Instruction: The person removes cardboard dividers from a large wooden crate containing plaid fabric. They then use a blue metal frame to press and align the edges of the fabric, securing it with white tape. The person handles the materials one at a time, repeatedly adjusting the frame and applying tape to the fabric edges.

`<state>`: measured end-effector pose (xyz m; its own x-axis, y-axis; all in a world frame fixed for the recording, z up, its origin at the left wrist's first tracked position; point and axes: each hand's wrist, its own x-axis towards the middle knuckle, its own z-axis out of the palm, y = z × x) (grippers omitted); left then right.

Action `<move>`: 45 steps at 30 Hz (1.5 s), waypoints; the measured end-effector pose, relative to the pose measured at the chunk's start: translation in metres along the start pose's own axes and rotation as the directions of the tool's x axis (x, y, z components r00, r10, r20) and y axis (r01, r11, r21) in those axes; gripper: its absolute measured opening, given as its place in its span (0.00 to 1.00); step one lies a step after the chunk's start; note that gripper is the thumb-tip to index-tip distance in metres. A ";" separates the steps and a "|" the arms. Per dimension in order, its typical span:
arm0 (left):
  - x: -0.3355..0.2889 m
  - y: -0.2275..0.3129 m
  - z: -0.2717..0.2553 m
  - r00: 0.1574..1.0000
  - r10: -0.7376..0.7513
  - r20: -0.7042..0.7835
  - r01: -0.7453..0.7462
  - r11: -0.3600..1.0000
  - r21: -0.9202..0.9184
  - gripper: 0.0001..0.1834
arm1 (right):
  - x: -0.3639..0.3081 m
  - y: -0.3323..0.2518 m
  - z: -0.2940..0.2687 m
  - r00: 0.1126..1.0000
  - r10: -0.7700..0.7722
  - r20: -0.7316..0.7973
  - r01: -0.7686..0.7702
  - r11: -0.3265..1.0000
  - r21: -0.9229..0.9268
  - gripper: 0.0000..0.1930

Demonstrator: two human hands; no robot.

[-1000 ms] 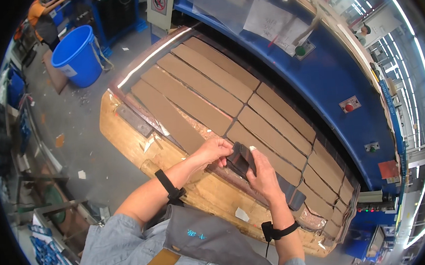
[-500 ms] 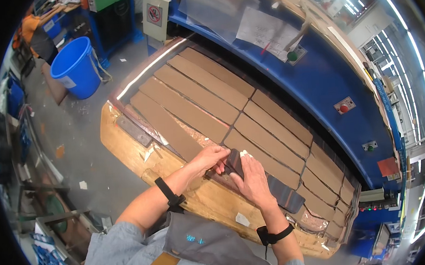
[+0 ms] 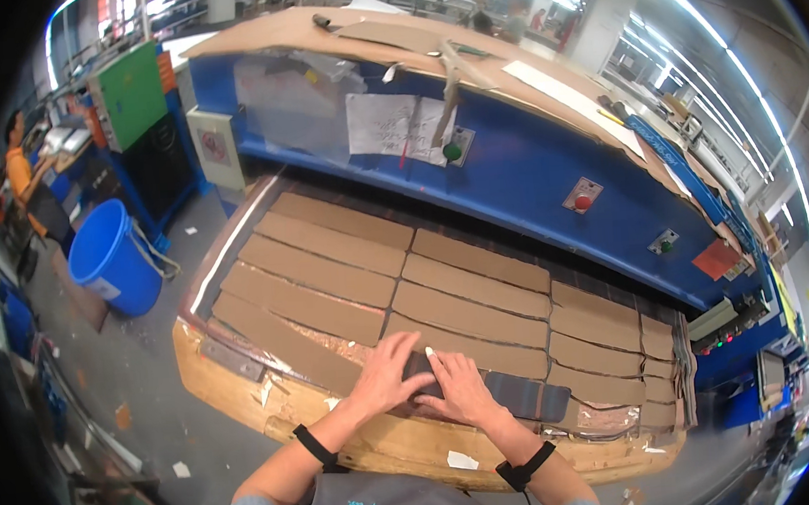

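A dark grey-blue strip (image 3: 527, 397) with rounded corners lies along the front of a bed of flat brown panels (image 3: 469, 304). My right hand (image 3: 461, 389) rests flat over the strip's left part, its fingers stretched out and a white covering on one fingertip. Just left of it, my left hand (image 3: 382, 378) spreads its fingers at the strip's left end, thumb toward the right hand. That end of the strip is partly hidden by both hands. One brown panel (image 3: 280, 346) at the front left lies askew, with a speckled coppery surface showing beside it.
A worn wooden ledge (image 3: 381, 451) runs along the front, with paper scraps and a metal bar (image 3: 231, 358) on it. Behind the panels stands a blue machine housing (image 3: 511, 165) with push buttons. A blue bucket (image 3: 116, 259) stands at left; farther back is a person in orange (image 3: 22, 171).
The view has tilted up and turned. My left hand has let go of the strip's end and spread its fingers; the strip, raised at that end before, now lies flatter under my right hand.
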<state>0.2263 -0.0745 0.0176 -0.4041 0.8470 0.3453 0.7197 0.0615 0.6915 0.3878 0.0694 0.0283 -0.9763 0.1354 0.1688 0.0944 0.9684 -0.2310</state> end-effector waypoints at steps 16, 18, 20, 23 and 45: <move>0.039 0.015 0.007 0.794 0.215 0.568 -0.403 0.886 0.228 0.54 | -0.061 0.037 -0.026 0.996 0.089 -0.004 -0.089 0.996 0.022 0.45; 0.041 0.021 0.011 0.790 0.235 0.566 -0.384 0.910 0.158 0.54 | -0.064 0.037 -0.030 0.995 0.081 -0.054 -0.078 0.996 0.051 0.45; 0.044 0.029 0.017 0.792 0.222 0.569 -0.375 0.912 0.166 0.54 | -0.072 0.039 -0.039 0.985 0.105 -0.139 -0.097 0.993 0.067 0.44; 0.045 0.029 0.022 0.795 0.219 0.566 -0.350 0.928 0.132 0.56 | -0.098 0.059 -0.065 0.852 0.357 -0.382 -0.323 0.934 0.153 0.32; 0.052 0.055 0.058 0.828 0.223 0.515 -0.346 0.925 0.157 0.46 | -0.188 0.080 -0.044 0.330 0.937 -0.115 -0.866 0.349 0.357 0.36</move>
<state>0.2777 0.0031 0.0369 0.1160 0.9868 0.1134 0.8941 -0.1535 0.4208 0.5873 0.1307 0.0200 -0.2117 0.9760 -0.0509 0.8093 0.1459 -0.5689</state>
